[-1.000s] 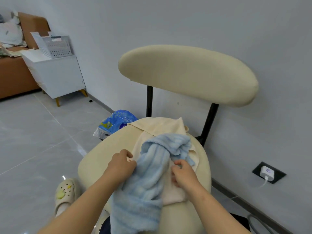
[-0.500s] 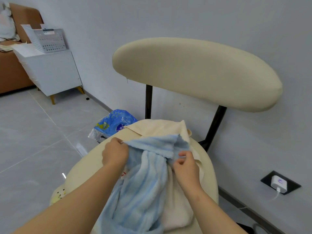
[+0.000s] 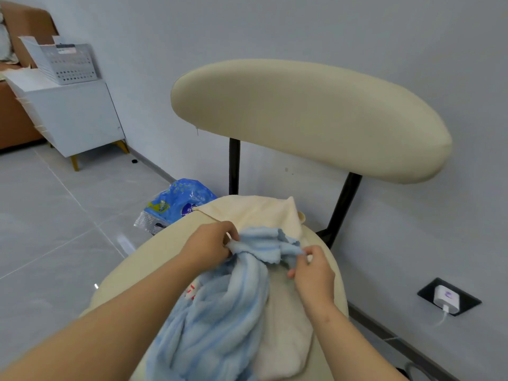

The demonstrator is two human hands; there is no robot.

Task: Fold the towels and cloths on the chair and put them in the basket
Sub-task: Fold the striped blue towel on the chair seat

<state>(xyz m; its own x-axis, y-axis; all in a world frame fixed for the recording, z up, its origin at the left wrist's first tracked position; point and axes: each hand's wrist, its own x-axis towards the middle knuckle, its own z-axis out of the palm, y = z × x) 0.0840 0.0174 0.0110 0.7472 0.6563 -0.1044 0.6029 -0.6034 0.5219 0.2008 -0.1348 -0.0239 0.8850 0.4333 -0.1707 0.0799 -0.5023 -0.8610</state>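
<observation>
**Blue towel** [image 3: 220,312]: bunched, and hung from both hands down over the front of the seat. Its upper edge is held at two points, apparently so that the hem can be found and drawn straight. No fold has been made yet.

**Left hand** [image 3: 209,244]: fingers are curled round one end of that edge.

**Right hand** [image 3: 313,273]: the other end is pinched between thumb and fingertips, near the left hand.

**Cream cloth** [image 3: 280,325]: spread beneath the hands and the towel, with one corner raised just beyond them. It is judged to be awaiting its turn.

**Chair** [image 3: 154,259]: the padded cream seat under the hands is used as the folding surface. The backrest is carried beyond on two black posts.

**Blue packet** [image 3: 178,202]: laid on the tiled floor [image 3: 55,215], beyond and left of the left hand.

**Wall socket** [image 3: 446,296]: fitted with a white charger, right of the right hand, low on the grey wall.

**Basket** [image 3: 66,64]: white and perforated, set far beyond and left of the left hand on a white cabinet [image 3: 74,116] beside a brown sofa [image 3: 11,125]. It stands well apart from the chair, so a carry is expected.
</observation>
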